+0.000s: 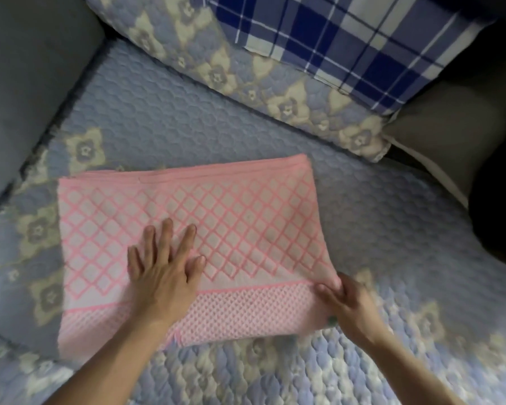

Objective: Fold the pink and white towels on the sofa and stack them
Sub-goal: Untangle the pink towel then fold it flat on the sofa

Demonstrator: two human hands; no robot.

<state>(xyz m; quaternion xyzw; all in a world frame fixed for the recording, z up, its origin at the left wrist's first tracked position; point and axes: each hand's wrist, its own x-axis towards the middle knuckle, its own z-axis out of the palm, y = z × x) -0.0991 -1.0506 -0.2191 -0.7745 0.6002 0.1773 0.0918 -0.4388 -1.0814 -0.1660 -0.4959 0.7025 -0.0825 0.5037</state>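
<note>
A pink and white towel [246, 217] with a diamond lattice pattern lies folded flat on the sofa seat [164, 121], layered edges showing along its far side. My left hand [164, 267] rests palm down on the towel's near left part, fingers spread. At the towel's near right corner my right hand [345, 305] pinches the edge between thumb and fingers. No second towel is in view.
The seat has a quilted blue cover with flower motifs. A blue and white plaid cushion [348, 45] leans on the backrest at the top. A grey armrest [27, 68] rises at the left. A dark cushion [465, 135] sits at the right.
</note>
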